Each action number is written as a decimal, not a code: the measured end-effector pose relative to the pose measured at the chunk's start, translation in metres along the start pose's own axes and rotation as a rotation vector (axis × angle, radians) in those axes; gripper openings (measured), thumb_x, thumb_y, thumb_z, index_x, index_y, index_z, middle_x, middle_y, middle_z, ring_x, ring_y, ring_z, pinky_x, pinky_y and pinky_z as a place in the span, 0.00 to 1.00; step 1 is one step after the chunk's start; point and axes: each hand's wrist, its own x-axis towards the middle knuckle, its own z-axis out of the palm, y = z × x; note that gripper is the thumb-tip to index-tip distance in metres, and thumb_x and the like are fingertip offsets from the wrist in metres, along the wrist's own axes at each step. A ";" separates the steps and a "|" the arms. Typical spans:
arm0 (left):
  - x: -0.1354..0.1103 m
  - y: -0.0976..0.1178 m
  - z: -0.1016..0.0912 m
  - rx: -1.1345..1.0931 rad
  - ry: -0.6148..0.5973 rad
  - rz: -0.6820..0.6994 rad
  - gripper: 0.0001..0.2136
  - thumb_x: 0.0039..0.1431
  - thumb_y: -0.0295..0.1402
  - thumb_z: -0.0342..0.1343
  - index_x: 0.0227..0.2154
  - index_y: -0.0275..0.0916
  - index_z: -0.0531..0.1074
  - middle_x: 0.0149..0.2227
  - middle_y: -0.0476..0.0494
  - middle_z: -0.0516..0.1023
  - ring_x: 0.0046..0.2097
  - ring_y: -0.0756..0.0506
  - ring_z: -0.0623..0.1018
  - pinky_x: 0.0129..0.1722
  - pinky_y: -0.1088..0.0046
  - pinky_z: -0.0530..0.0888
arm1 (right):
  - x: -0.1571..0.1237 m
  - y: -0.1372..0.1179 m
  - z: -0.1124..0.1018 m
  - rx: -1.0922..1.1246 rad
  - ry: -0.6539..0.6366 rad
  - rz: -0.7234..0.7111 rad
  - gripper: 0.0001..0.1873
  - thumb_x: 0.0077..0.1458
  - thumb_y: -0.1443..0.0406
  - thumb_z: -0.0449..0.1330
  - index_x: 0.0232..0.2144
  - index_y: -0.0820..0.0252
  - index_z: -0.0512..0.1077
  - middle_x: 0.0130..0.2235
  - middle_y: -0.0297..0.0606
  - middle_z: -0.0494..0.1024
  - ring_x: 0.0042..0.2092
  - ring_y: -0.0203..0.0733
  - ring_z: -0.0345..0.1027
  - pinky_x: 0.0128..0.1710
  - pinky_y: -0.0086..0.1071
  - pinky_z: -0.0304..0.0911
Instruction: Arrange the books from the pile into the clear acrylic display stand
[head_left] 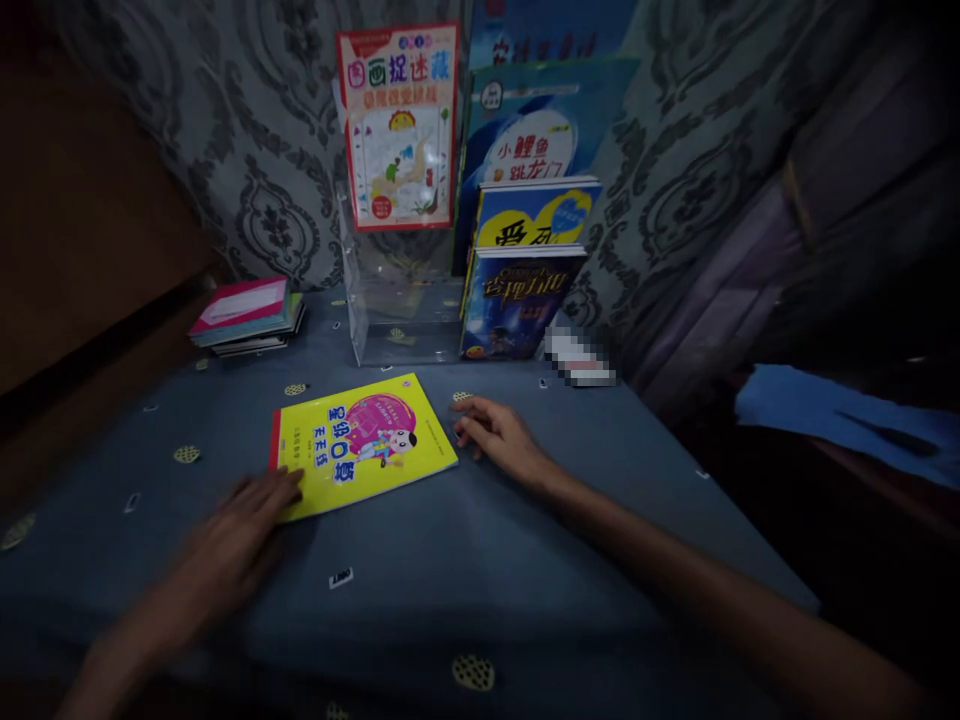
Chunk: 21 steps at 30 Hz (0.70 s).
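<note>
A yellow workbook (304, 440) with a red spine and a pink round picture lies flat on the cloth-covered table, turned a little from square to me. My left hand (251, 515) rests at its lower left corner, fingers stretched out with the tips on the cover; the thumb is hard to see. Just off the workbook's right edge is my right hand (499, 435), its fingers loosely bent and apart, with nothing seen in them.
Behind the workbook stands a clear acrylic book rack (401, 335). A red-bordered book (401, 125) sits upright in its left side, several blue books (517, 300) in its right. A book stack (247, 310) lies at back left, a blurred-out object (581, 358) at right. Patterned curtain (277, 220) hangs behind.
</note>
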 end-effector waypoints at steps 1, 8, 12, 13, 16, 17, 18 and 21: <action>0.006 0.007 0.001 0.024 -0.035 0.012 0.21 0.64 0.35 0.46 0.58 0.42 0.66 0.58 0.37 0.74 0.56 0.36 0.76 0.55 0.52 0.73 | 0.003 0.001 0.001 -0.032 -0.016 -0.019 0.13 0.53 0.64 0.59 0.42 0.58 0.71 0.32 0.36 0.76 0.30 0.38 0.73 0.21 0.26 0.63; 0.090 0.082 0.021 0.068 -0.087 0.000 0.18 0.67 0.37 0.48 0.55 0.35 0.68 0.57 0.32 0.73 0.60 0.34 0.71 0.56 0.50 0.72 | 0.009 0.009 0.004 -0.079 -0.003 -0.108 0.13 0.56 0.67 0.54 0.43 0.58 0.73 0.34 0.38 0.77 0.29 0.37 0.72 0.22 0.27 0.62; 0.121 0.097 0.022 0.103 -0.180 0.035 0.16 0.68 0.33 0.47 0.55 0.34 0.68 0.54 0.30 0.75 0.55 0.34 0.75 0.49 0.53 0.76 | 0.003 0.006 0.001 -0.047 -0.018 -0.123 0.15 0.56 0.67 0.54 0.45 0.58 0.73 0.36 0.39 0.78 0.30 0.37 0.73 0.25 0.28 0.64; 0.124 0.097 0.020 0.113 -0.208 0.047 0.15 0.68 0.32 0.47 0.54 0.34 0.68 0.54 0.30 0.75 0.54 0.34 0.75 0.46 0.53 0.77 | 0.002 0.005 0.000 -0.045 -0.025 -0.127 0.15 0.57 0.67 0.54 0.46 0.58 0.73 0.37 0.39 0.78 0.30 0.37 0.73 0.26 0.28 0.65; 0.128 0.095 0.015 0.110 -0.222 0.086 0.14 0.68 0.30 0.44 0.52 0.35 0.70 0.52 0.31 0.75 0.52 0.35 0.77 0.44 0.56 0.78 | -0.001 0.001 -0.002 -0.033 -0.051 -0.146 0.16 0.58 0.67 0.53 0.47 0.57 0.73 0.36 0.38 0.79 0.30 0.36 0.72 0.28 0.28 0.65; 0.129 0.094 0.013 0.100 -0.211 0.095 0.14 0.69 0.29 0.44 0.51 0.36 0.70 0.52 0.31 0.76 0.52 0.36 0.77 0.44 0.57 0.78 | -0.001 0.000 -0.002 -0.024 -0.057 -0.153 0.15 0.58 0.67 0.54 0.47 0.57 0.74 0.36 0.38 0.79 0.30 0.36 0.72 0.28 0.28 0.65; 0.129 0.094 0.011 0.091 -0.200 0.099 0.14 0.69 0.29 0.44 0.51 0.36 0.71 0.51 0.32 0.77 0.51 0.36 0.78 0.44 0.58 0.79 | -0.001 0.000 -0.002 -0.015 -0.062 -0.159 0.15 0.58 0.67 0.54 0.46 0.58 0.74 0.35 0.38 0.79 0.30 0.36 0.72 0.28 0.29 0.65; 0.132 0.095 0.004 0.091 -0.209 0.083 0.13 0.69 0.29 0.43 0.47 0.38 0.73 0.48 0.35 0.79 0.46 0.38 0.80 0.39 0.62 0.80 | -0.001 -0.001 -0.003 0.007 -0.083 -0.158 0.15 0.59 0.67 0.53 0.47 0.58 0.73 0.35 0.38 0.79 0.29 0.35 0.72 0.27 0.28 0.65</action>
